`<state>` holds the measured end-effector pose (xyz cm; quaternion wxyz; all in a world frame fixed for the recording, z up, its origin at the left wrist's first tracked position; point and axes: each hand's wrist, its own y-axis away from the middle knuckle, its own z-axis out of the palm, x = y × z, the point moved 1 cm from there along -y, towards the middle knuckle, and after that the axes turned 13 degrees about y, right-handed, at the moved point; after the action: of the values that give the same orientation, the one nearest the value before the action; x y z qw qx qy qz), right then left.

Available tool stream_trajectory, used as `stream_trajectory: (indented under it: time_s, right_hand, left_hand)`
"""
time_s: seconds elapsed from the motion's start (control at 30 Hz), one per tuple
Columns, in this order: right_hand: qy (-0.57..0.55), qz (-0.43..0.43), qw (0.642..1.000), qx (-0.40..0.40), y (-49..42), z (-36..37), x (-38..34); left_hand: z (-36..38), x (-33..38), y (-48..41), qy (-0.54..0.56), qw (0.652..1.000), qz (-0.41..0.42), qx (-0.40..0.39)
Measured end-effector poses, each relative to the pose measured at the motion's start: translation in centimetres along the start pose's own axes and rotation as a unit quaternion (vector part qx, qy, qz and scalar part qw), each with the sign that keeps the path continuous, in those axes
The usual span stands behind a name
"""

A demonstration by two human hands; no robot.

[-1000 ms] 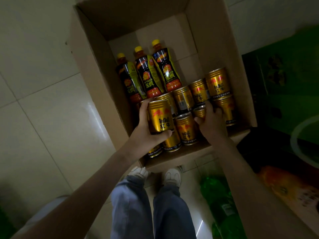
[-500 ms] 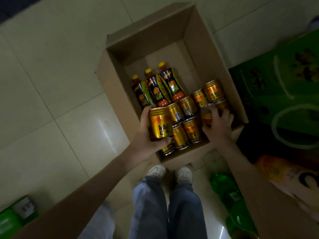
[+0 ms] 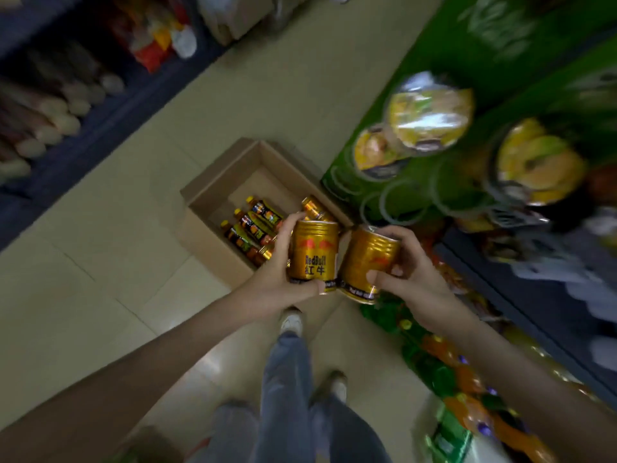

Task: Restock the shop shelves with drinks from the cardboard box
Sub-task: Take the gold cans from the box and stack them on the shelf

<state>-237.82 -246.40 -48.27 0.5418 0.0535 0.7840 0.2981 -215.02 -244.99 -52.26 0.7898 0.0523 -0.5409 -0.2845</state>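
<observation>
Step in hand: carry from box to shelf; I have one can per hand, both held mid-frame above the floor and in front of the cardboard box (image 3: 213, 203), which sits open on the tiles just above centre.

My left hand (image 3: 275, 279) wraps the left can (image 3: 314, 255), thumb under the base, fingers round the far side; my right hand (image 3: 412, 277) wraps the right can (image 3: 367, 262), thumb across the front, fingers over the top rim; both grips look firm.

Next move, my judgement: swing right toward the shelves (image 3: 541, 295) at the right edge, find the gap for cans, set each one down upright; no slot for them is clear in this blur, so I'd need to look first.

Cans: short, gold, ribbed near the top, red bull logo; left one upright with label facing me, right one tilted with its top toward the right; lower edges just beside each other, contact I cannot tell.

In the box: several yellow-capped bottles (image 3: 255, 225) lying on the left, at least one more gold can (image 3: 312, 205) at the back.
</observation>
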Motion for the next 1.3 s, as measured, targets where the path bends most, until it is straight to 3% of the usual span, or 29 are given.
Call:
stream_trajectory:
  time_s: [0.3, 0.4, 0.8, 1.03, 1.3]
  right_hand:
    - [-0.058, -0.004, 0.998, 0.024, 17.9, -8.3, -0.4]
    - [-0.072, -0.014, 0.995, 0.073, 25.0, -10.7, 2.3]
    - [-0.029, -0.104, 0.95, 0.294, 55.2, -23.4, 11.3]
    - [0.04, -0.13, 0.911, 0.389, 64.3, -30.4, 9.6]
    - [0.04, -0.147, 0.864, 0.481, 72.1, -35.8, 10.7]
  left_hand:
    - [15.7, 3.8, 4.0, -0.118, 0.979, -0.015, -0.164]
    - [22.5, 2.6, 5.8, -0.177, 0.966, -0.005, -0.189]
    - [54.9, -2.2, 13.4, -0.232, 0.901, 0.083, -0.357]
    - [67.5, 0.5, 14.1, -0.232, 0.864, 0.179, -0.41]
    - [78.6, 0.4, 15.0, -0.229, 0.825, 0.263, -0.445]
